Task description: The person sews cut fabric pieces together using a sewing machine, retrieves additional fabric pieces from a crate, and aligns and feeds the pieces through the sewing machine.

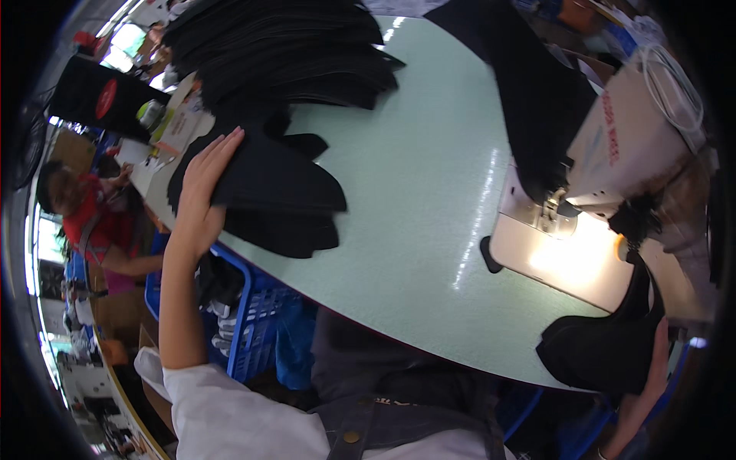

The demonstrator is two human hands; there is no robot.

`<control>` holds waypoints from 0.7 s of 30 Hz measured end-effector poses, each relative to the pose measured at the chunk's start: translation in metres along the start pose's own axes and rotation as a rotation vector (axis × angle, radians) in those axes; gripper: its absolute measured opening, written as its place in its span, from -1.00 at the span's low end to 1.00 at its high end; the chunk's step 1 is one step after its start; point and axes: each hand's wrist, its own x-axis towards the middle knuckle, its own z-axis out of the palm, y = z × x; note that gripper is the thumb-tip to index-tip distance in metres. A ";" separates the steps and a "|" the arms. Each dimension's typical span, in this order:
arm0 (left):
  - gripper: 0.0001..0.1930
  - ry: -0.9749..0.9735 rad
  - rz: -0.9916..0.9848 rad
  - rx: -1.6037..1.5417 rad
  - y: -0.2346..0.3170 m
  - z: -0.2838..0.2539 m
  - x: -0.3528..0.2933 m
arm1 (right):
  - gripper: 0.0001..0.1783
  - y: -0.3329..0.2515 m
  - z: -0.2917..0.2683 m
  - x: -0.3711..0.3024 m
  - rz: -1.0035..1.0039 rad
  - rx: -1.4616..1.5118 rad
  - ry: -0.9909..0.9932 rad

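My left hand point(204, 188) lies on a pile of cut black fabric pieces point(280, 172) at the table's left side, fingers stretched out flat. Behind that pile rises a taller stack of black pieces point(276, 54). At the lower right, my right hand point(659, 356) is against the outer edge of a curved black piece point(598, 349); its fingers are hidden. That piece narrows upward beside the sewing machine point(621, 138). Another long black piece point(529, 100) runs from the far edge to the machine's presser foot point(550, 213).
The pale green table point(399, 253) curves along my front. A small black tab point(491, 254) lies beside the lit machine bed point(563, 257). Below the left edge stands a blue plastic basket point(249, 322) with cloth in it. Farther left, a person in red point(103, 222) is nearby.
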 end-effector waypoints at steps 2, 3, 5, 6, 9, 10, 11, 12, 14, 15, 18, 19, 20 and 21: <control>-0.27 -0.068 0.117 -0.020 0.063 -0.008 0.012 | -0.52 -0.028 -0.005 0.009 -0.150 -0.200 0.085; -0.26 -0.089 0.201 -0.142 0.091 -0.002 0.016 | -0.54 -0.043 -0.006 0.015 -0.338 -0.264 -0.005; -0.27 -0.364 0.327 -0.188 0.134 0.019 0.020 | -0.57 -0.078 0.022 0.045 -0.642 -0.277 -0.154; -0.27 -0.465 0.402 -0.207 0.145 0.031 0.016 | -0.57 -0.099 0.034 0.060 -0.763 -0.241 -0.184; -0.86 -0.143 0.680 -0.205 0.193 0.084 0.020 | -0.54 -0.112 0.052 0.082 -0.848 -0.284 -0.172; -0.86 -0.137 0.695 -0.212 0.204 0.097 0.023 | -0.52 -0.111 0.053 0.094 -0.849 -0.234 -0.283; -0.84 -0.184 0.707 -0.276 0.212 0.109 0.025 | -0.50 -0.110 0.053 0.100 -0.850 -0.179 -0.393; -0.82 -0.229 0.720 -0.338 0.219 0.114 0.030 | -0.50 -0.110 0.053 0.103 -0.838 -0.190 -0.387; -0.69 -0.249 0.718 -0.463 0.223 0.119 0.039 | -0.51 -0.110 0.055 0.108 -0.689 0.058 -0.417; -0.63 -0.352 0.697 -0.506 0.223 0.119 0.044 | -0.61 -0.106 0.061 0.114 -0.630 0.217 -0.438; -0.50 -0.464 0.682 -0.522 0.221 0.117 0.047 | -0.71 -0.094 0.082 0.108 -0.456 0.497 -0.470; -0.42 -0.469 0.674 -0.492 0.221 0.115 0.045 | -0.75 -0.100 0.072 0.112 -0.564 0.551 -0.407; -0.42 -0.474 0.684 -0.494 0.222 0.111 0.042 | -0.67 -0.097 0.085 0.102 -0.555 0.140 -0.390; -0.30 -0.471 0.655 -0.458 0.224 0.103 0.039 | -0.59 -0.097 0.084 0.099 -0.694 -0.006 -0.269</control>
